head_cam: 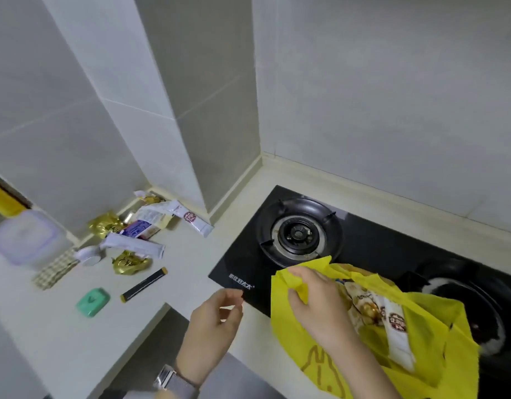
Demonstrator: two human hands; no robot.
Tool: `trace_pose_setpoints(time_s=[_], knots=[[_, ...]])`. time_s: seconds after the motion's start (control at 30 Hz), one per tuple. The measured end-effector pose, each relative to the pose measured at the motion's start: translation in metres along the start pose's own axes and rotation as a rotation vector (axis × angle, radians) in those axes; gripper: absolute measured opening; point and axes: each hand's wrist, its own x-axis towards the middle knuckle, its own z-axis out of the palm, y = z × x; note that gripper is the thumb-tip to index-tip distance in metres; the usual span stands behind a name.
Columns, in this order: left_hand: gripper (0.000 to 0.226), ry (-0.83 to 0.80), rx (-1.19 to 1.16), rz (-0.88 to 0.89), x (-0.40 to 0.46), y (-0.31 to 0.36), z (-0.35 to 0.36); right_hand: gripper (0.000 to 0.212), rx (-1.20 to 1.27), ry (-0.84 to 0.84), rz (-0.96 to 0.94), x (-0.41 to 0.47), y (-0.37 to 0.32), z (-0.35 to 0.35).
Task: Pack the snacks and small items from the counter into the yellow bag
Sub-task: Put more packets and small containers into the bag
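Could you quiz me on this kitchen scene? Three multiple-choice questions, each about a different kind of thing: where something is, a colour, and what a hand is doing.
1. Where does the yellow bag sit?
A. on the stove top
B. on the floor
C. hung on the wall

2. What colour is the small rounded case on the counter?
A. red
B. green
C. black

3. What is the right hand doing?
A. hanging idle
B. pressing a burner
C. pinching the bag's rim

Answers:
1. A, the bag lies over the black stove, in front of the left burner.
2. B, the case is mint green, beside a black stick.
3. C, its fingers curl round the yellow fabric, while the left hand holds nothing.
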Motion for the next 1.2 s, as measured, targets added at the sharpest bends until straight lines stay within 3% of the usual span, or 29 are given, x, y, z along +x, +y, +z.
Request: trace_pose_setpoints(time_s=[0.33, 0.83, 1.2], knots=[[0.018, 0.180, -0.078, -0.105, -0.002, -0.059, -0.099, 0.038, -0.020, -0.167, -0.106, 0.024, -0.076, 0.069], [0.019, 0.115, -0.180, -0.155, 0.040, -0.155, -0.253, 0.040, 0.029, -0.264, 0.073, 0.039, -0.177, 0.224], [0.023, 0.151, -0.300, -0.286, 0.049, -0.198, -0.284, 0.042, -0.123, -0.438, 0.107, 0.065, -0.181, 0.277]])
